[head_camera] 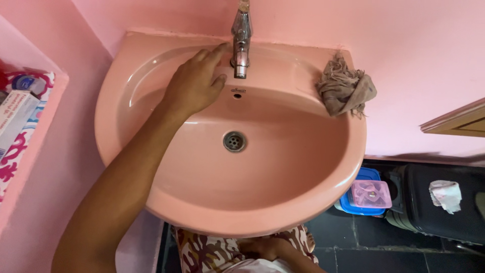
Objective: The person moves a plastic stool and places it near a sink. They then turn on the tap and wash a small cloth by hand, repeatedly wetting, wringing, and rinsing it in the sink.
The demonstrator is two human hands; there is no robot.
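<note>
The fingers [214, 53] of the left hand [194, 83] lie loosely together, slightly bent, flat on the back ledge of the pink sink [283, 202]; they grip nothing. Their tips reach the base of the chrome tap [241, 43], and the thumb sits just left of the spout, near the small overflow hole. The forearm crosses the sink's left rim and runs down to the lower left corner.

The tap stands upright at the middle of the back ledge, its spout pointing down over the basin. Below it, the metal drain [235, 141] sits in the middle of the dry-looking bowl. A crumpled brownish rag [346, 88] rests on the ledge at the right, well apart from the hand.

The right hand [268, 248] is low under the front rim, against patterned cloth; whether its fingers are closed I cannot tell.

On the left, a shelf [35, 136] holds boxes. On the dark floor at the right stand a blue container with a pink lid [371, 194] and a black case [444, 202] with a wad of cloth on top.
</note>
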